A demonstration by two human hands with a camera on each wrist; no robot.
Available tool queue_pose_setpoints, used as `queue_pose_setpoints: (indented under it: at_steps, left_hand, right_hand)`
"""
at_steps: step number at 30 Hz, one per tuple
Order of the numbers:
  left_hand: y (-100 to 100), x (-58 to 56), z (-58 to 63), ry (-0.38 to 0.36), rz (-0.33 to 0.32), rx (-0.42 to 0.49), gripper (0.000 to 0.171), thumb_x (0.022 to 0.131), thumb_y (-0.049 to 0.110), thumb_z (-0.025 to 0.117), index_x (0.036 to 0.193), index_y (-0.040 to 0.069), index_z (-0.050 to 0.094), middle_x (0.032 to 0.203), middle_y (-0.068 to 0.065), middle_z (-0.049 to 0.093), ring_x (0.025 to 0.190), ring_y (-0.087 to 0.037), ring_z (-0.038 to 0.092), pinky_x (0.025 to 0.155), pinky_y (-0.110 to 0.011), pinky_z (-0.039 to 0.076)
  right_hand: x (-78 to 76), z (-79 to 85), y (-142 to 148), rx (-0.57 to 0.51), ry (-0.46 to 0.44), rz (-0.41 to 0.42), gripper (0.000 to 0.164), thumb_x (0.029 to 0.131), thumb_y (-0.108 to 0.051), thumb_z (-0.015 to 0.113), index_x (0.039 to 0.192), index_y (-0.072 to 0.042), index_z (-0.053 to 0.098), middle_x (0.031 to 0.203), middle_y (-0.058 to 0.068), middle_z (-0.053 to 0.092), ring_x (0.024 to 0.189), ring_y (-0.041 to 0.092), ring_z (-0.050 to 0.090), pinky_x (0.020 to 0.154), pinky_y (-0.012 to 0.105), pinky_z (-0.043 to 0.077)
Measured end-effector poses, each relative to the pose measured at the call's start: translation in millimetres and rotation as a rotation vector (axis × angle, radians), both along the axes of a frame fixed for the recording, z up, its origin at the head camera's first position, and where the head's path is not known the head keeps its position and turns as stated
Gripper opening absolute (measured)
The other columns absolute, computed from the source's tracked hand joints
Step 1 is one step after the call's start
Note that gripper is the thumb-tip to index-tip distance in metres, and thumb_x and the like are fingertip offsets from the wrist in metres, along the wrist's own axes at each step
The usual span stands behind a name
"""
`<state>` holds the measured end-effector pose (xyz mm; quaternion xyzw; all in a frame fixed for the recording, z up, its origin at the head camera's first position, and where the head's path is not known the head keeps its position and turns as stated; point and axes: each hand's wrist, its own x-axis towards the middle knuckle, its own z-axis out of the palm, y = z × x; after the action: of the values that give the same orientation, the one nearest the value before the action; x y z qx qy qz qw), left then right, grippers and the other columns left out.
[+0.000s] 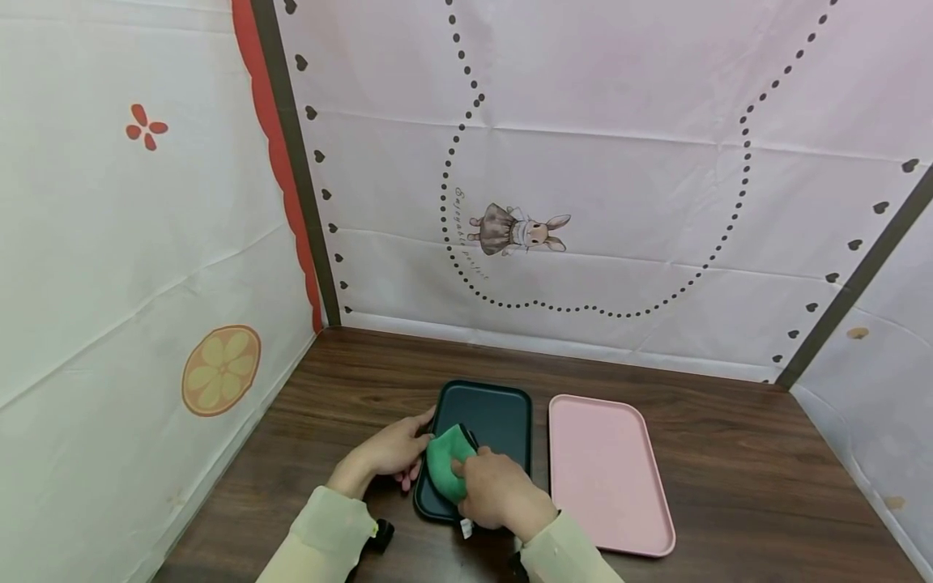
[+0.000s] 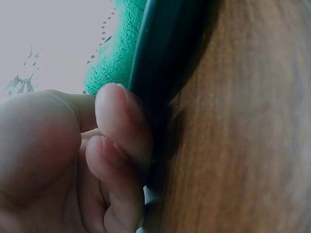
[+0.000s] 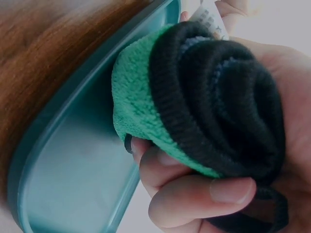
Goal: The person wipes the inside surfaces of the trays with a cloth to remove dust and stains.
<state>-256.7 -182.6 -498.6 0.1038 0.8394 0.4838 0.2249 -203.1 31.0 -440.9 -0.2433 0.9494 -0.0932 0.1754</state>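
My right hand (image 1: 496, 488) grips a bunched green cloth (image 1: 446, 463) with black edging. In the right wrist view the folded cloth (image 3: 138, 92) shows layered black edges, a dark loop and a white tag, with fingers curled round it. The cloth lies against a dark teal tray (image 1: 499, 413) with rounded corners and a raised rim. At the tray's left edge, my left hand (image 1: 389, 449) holds the rim. The left wrist view shows its curled fingers (image 2: 119, 114) right at the tray's side (image 2: 160, 43), close over the wooden table, the green cloth just beyond.
A pink tray (image 1: 608, 474) lies to the right of the teal one, a narrow strip of the wooden table (image 1: 729, 470) between them. Printed fabric walls (image 1: 619, 202) enclose the table at the back and both sides.
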Motion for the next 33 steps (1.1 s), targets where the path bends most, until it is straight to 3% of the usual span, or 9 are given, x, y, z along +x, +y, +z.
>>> queue_pose_setpoints:
  at_steps: [15,33]
  left_hand:
    - [-0.1,-0.7,0.9,0.012,-0.018,0.010,0.060,0.112,0.020,0.043,0.167,0.014,0.020,0.055,-0.008,0.059,0.040,-0.016,0.057,0.043,-0.029,0.047]
    - [0.0,-0.4,1.8,0.012,-0.008,-0.019,0.061,0.112,0.022,0.045,0.167,0.015,0.020,0.057,-0.010,0.061,0.042,-0.017,0.059,0.044,-0.031,0.050]
  right_hand:
    - [5.3,-0.5,0.3,0.000,-0.022,0.011,0.059,0.088,-0.029,0.083,0.143,-0.031,0.064,0.138,0.015,0.064,0.112,0.036,0.068,0.082,0.042,0.061]
    - [2.3,4.4,6.7,-0.020,-0.086,0.046,0.056,0.088,-0.030,0.082,0.141,-0.034,0.065,0.146,0.009,0.061,0.128,0.032,0.062,0.094,0.043,0.059]
